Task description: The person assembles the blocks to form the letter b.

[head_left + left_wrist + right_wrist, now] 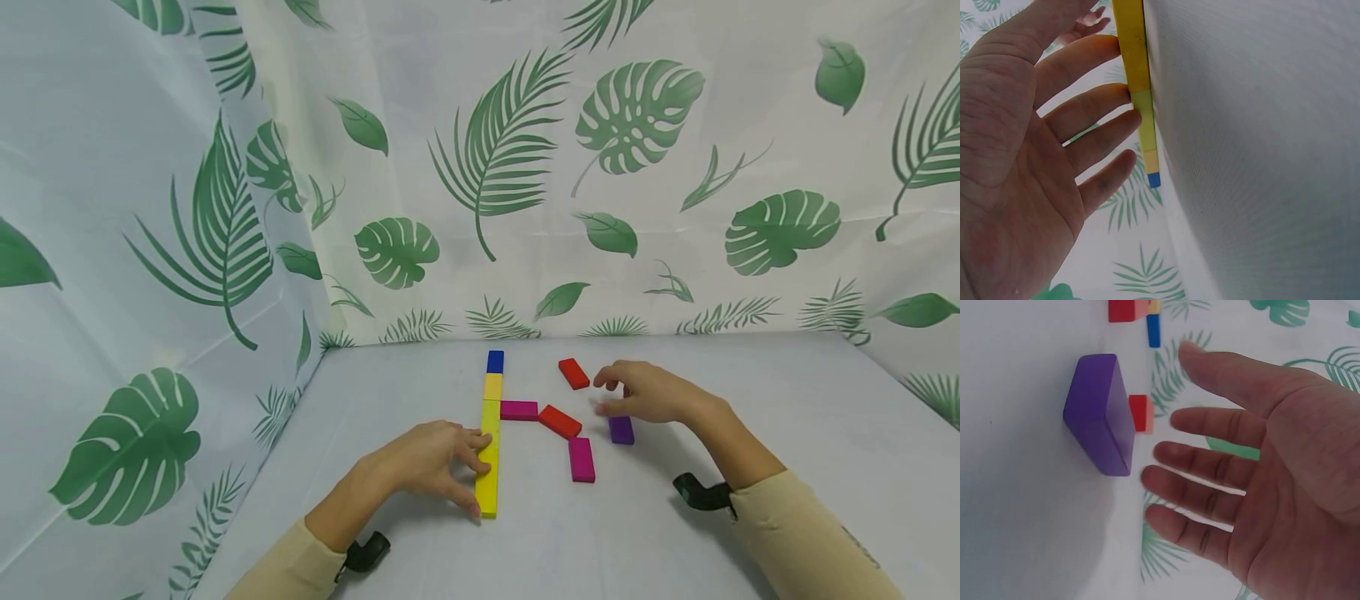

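Note:
In the head view, a straight row of blocks runs away from me: yellow blocks (pixel 488 492), a paler yellow block (pixel 492 386) and a blue block (pixel 496 362) at the far end. My left hand (pixel 431 458) rests along the row's left side, fingers spread and fingertips at the yellow blocks. A purple block (pixel 622 431) lies on the table below my right hand (pixel 648 392). That hand hovers with loosely bent fingers, and the right wrist view shows a gap between the fingertips and the purple block (pixel 1100 415).
From the row's right side, a magenta block (pixel 519 410), a red block (pixel 560 422) and another magenta block (pixel 582 460) form a bent chain. A separate red block (pixel 573 374) lies farther back. Leaf-printed cloth (pixel 525 167) hangs behind the table.

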Action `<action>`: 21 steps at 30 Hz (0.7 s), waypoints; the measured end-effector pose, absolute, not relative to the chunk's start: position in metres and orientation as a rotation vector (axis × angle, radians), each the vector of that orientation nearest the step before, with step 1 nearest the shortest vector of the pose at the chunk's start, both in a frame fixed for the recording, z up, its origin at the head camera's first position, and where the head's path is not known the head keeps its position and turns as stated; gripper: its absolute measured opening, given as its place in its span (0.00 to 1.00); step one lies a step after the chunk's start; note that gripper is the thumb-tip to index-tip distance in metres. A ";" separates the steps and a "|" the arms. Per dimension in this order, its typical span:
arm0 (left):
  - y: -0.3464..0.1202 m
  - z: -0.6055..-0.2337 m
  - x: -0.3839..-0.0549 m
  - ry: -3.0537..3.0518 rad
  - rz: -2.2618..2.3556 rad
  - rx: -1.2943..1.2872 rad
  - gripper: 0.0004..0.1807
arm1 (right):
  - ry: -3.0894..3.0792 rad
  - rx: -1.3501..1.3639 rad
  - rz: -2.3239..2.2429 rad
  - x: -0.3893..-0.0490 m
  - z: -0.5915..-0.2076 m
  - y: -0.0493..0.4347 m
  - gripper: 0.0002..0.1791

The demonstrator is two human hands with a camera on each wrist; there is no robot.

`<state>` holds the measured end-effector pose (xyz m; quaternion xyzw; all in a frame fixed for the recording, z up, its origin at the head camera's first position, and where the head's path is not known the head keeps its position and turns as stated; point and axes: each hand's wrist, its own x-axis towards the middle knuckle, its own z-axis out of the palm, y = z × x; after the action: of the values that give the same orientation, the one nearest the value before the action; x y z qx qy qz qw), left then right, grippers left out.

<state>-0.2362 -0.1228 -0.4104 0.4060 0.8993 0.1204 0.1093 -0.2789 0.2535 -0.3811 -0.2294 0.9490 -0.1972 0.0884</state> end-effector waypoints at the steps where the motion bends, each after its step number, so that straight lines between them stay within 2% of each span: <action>1: -0.123 -0.410 -0.236 2.644 0.352 1.194 0.36 | 2.815 -0.662 -0.576 -0.279 -0.382 0.254 0.27; 13: -0.123 -0.411 -0.237 2.644 0.344 1.200 0.36 | 2.763 -0.587 -0.514 -0.279 -0.384 0.256 0.28; 21: -0.123 -0.411 -0.237 2.639 0.344 1.184 0.36 | 2.762 -0.592 -0.489 -0.280 -0.389 0.254 0.23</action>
<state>-0.2375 -0.1232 -0.4115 0.4040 0.9000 0.1172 0.1143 -0.2800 0.2543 -0.3890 -0.2047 0.9544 -0.1690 0.1368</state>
